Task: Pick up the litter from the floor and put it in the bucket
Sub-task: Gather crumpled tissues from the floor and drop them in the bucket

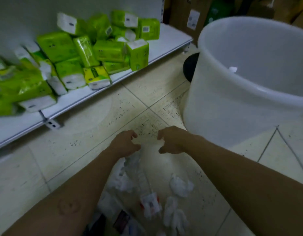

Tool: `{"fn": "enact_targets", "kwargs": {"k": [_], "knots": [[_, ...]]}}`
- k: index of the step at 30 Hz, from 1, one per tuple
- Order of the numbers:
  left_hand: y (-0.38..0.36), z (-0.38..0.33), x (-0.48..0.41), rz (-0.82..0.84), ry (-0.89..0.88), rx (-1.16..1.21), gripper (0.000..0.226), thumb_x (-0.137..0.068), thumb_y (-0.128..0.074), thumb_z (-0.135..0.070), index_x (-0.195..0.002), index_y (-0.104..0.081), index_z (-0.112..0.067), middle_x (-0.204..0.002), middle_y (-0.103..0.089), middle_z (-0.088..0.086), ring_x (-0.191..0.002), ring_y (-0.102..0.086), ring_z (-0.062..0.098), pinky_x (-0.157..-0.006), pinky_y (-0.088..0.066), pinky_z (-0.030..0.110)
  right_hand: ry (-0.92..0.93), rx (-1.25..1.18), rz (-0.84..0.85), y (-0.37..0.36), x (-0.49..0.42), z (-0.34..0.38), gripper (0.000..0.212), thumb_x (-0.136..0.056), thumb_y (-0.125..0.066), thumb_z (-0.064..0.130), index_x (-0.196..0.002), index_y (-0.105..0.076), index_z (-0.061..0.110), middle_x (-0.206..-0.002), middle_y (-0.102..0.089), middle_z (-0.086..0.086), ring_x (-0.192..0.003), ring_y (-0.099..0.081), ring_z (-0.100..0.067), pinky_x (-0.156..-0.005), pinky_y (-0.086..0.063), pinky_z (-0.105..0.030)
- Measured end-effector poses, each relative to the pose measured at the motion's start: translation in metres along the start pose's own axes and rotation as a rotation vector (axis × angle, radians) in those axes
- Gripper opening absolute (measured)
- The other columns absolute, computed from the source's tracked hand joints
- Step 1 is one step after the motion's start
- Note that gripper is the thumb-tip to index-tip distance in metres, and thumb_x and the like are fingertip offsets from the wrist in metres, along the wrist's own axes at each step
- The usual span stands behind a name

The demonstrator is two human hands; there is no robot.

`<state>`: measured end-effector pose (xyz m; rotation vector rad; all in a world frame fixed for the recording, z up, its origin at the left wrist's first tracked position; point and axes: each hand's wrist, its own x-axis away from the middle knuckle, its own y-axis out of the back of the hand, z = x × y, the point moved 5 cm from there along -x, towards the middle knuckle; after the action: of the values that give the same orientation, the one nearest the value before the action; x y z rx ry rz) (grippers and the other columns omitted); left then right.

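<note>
White crumpled tissues point(181, 185) and torn wrappers point(150, 202) lie scattered on the floor point(75, 150) nearest the person, so most of the work looks undone. Just beyond, the left hand point(125, 144) and right hand point(171, 140) hover loosely curled, apparently holding nothing. Farther right stands the bucket point(232, 108), one small white scrap point(233, 69) inside.

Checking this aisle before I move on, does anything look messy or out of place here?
Yes. Crumpled tissues and wrappers litter the floor near the bucket. The green packs on the shelf lie in a jumbled heap, not stacked.
</note>
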<state>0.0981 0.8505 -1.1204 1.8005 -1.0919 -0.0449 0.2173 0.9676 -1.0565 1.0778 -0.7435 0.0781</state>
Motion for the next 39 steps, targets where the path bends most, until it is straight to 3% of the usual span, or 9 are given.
{"fn": "enact_targets", "kwargs": {"k": [8, 12, 18, 22, 25, 29, 32, 35, 39], "knots": [[-0.039, 0.039, 0.018, 0.220, -0.026, 0.016, 0.081, -0.069, -0.079, -0.036, -0.137, -0.040, -0.019, -0.139, -0.043, 0.009, -0.122, -0.047, 0.026, -0.099, -0.044, 0.039, -0.186, -0.325, 0.083, -0.100, -0.026, 0.010, 0.074, -0.081, -0.069, 0.038, -0.142, -0.038, 0.010, -0.148, -0.038, -0.011, -0.133, -0.038, -0.027, -0.103, -0.035, -0.032], [-0.056, 0.049, 0.024, 0.190, -0.006, 0.100, 0.077, -0.075, -0.074, -0.042, -0.137, -0.040, -0.013, -0.134, -0.049, 0.012, -0.113, -0.054, 0.026, -0.094, -0.049, 0.039, -0.205, -0.433, 0.085, -0.121, -0.031, 0.012, 0.089, -0.074, -0.075, 0.043, -0.144, -0.033, 0.009, -0.147, -0.040, -0.011, -0.130, -0.043, -0.026, -0.094, -0.039, -0.028], [-0.064, 0.044, 0.024, 0.152, -0.026, 0.109, 0.054, -0.082, -0.066, -0.044, -0.124, -0.054, -0.012, -0.119, -0.062, 0.008, -0.100, -0.059, 0.021, -0.079, -0.040, 0.027, -0.234, -0.531, 0.243, -0.107, -0.026, 0.011, 0.102, -0.068, -0.077, 0.051, -0.146, -0.025, 0.011, -0.106, -0.061, -0.007, -0.082, -0.064, -0.016, -0.058, -0.051, -0.026], [-0.057, 0.044, 0.020, 0.074, -0.012, 0.091, 0.031, -0.090, -0.054, -0.036, -0.107, -0.060, -0.011, -0.104, -0.065, 0.010, -0.084, -0.054, 0.019, -0.072, -0.038, 0.026, -0.183, -0.317, 0.298, -0.118, -0.016, 0.024, 0.107, -0.063, -0.077, 0.059, -0.141, -0.030, 0.004, -0.116, -0.059, -0.011, -0.095, -0.064, -0.024, -0.058, -0.052, -0.029], [-0.051, 0.043, 0.020, 0.018, -0.012, 0.083, 0.024, -0.091, -0.053, -0.030, -0.094, -0.063, -0.009, -0.091, -0.065, 0.011, -0.077, -0.056, 0.022, -0.066, -0.040, 0.027, -0.190, -0.203, 0.270, -0.132, -0.011, 0.027, 0.124, -0.058, -0.078, 0.062, -0.147, -0.013, 0.005, -0.144, -0.039, -0.014, -0.121, -0.049, -0.029, -0.086, -0.052, -0.038], [-0.039, 0.041, 0.020, -0.057, -0.006, 0.059, 0.023, -0.089, -0.055, -0.026, -0.074, -0.061, -0.009, -0.070, -0.057, 0.009, -0.063, -0.051, 0.022, -0.053, -0.034, 0.024, -0.249, -0.293, 0.271, -0.135, -0.007, 0.026, 0.086, -0.070, -0.075, 0.046, -0.134, -0.034, 0.006, -0.125, -0.052, -0.013, -0.114, -0.055, -0.029, -0.083, -0.054, -0.038], [-0.021, 0.033, 0.019, -0.117, -0.012, 0.034, 0.025, -0.087, -0.055, -0.021, -0.069, -0.059, -0.005, -0.064, -0.053, 0.008, -0.059, -0.048, 0.021, -0.050, -0.031, 0.023, -0.249, -0.418, 0.290, -0.124, -0.005, 0.023, 0.030, -0.078, -0.068, 0.034, -0.088, -0.051, 0.012, -0.090, -0.058, -0.009, -0.096, -0.064, -0.028, -0.062, -0.053, -0.029], [0.005, 0.020, 0.018, -0.196, -0.020, 0.053, 0.032, -0.085, -0.055, -0.021, -0.055, -0.046, -0.016, -0.053, -0.045, 0.001, -0.048, -0.043, 0.015, -0.047, -0.029, 0.021, -0.293, -0.552, 0.204, -0.095, -0.006, 0.013, 0.035, -0.070, -0.074, 0.037, -0.088, -0.059, 0.011, -0.091, -0.064, -0.011, -0.079, -0.067, -0.027, -0.064, -0.059, -0.034], [0.042, -0.004, 0.019, -0.270, -0.037, 0.105, 0.024, -0.084, -0.058, -0.020, -0.061, -0.056, -0.014, -0.051, -0.048, 0.000, -0.046, -0.046, 0.014, -0.046, -0.033, 0.019, -0.241, -0.664, 0.028, -0.035, -0.010, 0.010, 0.040, -0.066, -0.076, 0.038, -0.091, -0.060, 0.012, -0.093, -0.065, -0.012, -0.076, -0.067, -0.024, -0.060, -0.059, -0.034]]}}
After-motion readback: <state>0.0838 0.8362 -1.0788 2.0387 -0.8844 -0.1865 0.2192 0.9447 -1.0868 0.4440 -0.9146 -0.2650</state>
